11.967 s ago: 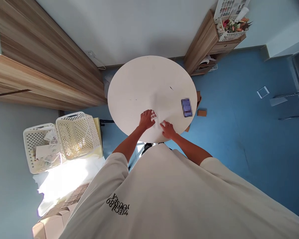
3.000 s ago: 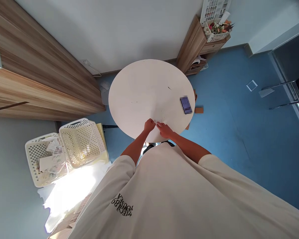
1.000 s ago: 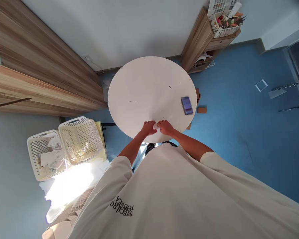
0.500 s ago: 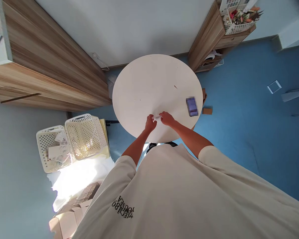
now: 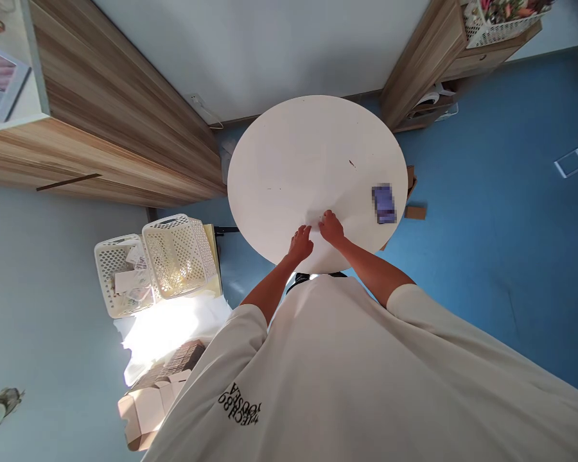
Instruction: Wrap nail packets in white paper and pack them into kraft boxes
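Observation:
My left hand (image 5: 301,242) is over the near part of the round white table (image 5: 289,141), its fingers stretched forward and slightly apart, with nothing visible in them. To its right, my right hand (image 5: 331,227) has its fingers bent and the tips drawn together. Something small and pale may be at those fingertips, but it is too small to name. Between the hands the tabletop shows a faint greyish patch that I cannot tell from shadow. A blurred purple item (image 5: 384,204) lies on the table, right of my right hand.
Two white perforated baskets (image 5: 171,221) stand at the left, with open cardboard boxes (image 5: 149,410) below them. A wooden cabinet (image 5: 139,109) rises at the far left. Another wooden cabinet (image 5: 428,58) at the back right bears a basket. A brown block (image 5: 415,212) lies beside the table.
My hands have moved apart from the small pale piece they both held. The left fingers have straightened. The view has shifted, so the table appears farther right.

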Motion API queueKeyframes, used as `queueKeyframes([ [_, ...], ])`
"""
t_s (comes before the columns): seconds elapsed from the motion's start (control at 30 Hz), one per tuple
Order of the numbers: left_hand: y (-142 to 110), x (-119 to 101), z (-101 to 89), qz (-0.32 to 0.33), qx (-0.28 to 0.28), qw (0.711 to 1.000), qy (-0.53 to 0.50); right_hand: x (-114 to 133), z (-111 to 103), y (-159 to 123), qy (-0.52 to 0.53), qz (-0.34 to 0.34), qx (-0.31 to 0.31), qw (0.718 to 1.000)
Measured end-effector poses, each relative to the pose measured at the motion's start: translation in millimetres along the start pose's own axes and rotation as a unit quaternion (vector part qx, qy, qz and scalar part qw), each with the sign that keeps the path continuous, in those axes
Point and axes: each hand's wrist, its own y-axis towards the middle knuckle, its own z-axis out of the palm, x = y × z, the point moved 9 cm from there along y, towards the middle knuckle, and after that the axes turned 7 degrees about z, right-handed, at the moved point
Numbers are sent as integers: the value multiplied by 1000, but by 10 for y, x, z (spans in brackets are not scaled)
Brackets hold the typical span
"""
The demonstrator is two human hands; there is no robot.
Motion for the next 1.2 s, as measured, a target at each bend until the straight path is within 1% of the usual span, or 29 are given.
queueKeyframes([
  [0.07, 4, 0, 17, 0, 13, 1000, 5, -77, 43, -63, 39, 39, -2, 998],
  [0.13, 1, -11, 26, 4, 22, 1000, 11, -115, 86, -104, 61, 61, -3, 996],
  [0.33, -54, -9, 52, 12, 34, 999, 26, -189, 153, -95, 95, 130, 7, 987],
  [0.43, -99, 41, 47, 12, 31, 999, 21, -170, 180, -88, 114, 138, 7, 984],
  [0.53, -163, 150, -17, -2, 19, 1000, 12, -75, 279, -104, 127, 133, 9, 983],
  [0.67, -277, 384, -193, -23, 0, 1000, 5, 203, 488, -122, 161, 113, 4, 980],
  [0.8, -380, 705, -407, -40, -15, 999, 7, 615, 714, -87, 191, 87, 14, 978],
  [0.9, -428, 972, -587, -54, -27, 998, 30, 953, 860, -13, 194, 60, 23, 979],
  [1.03, -432, 1273, -825, -59, -34, 996, 63, 1359, 1018, 105, 180, 19, 22, 983],
  [1.2, -366, 1531, -1049, -62, -38, 994, 86, 1764, 1175, 204, 172, -27, 26, 984],
])
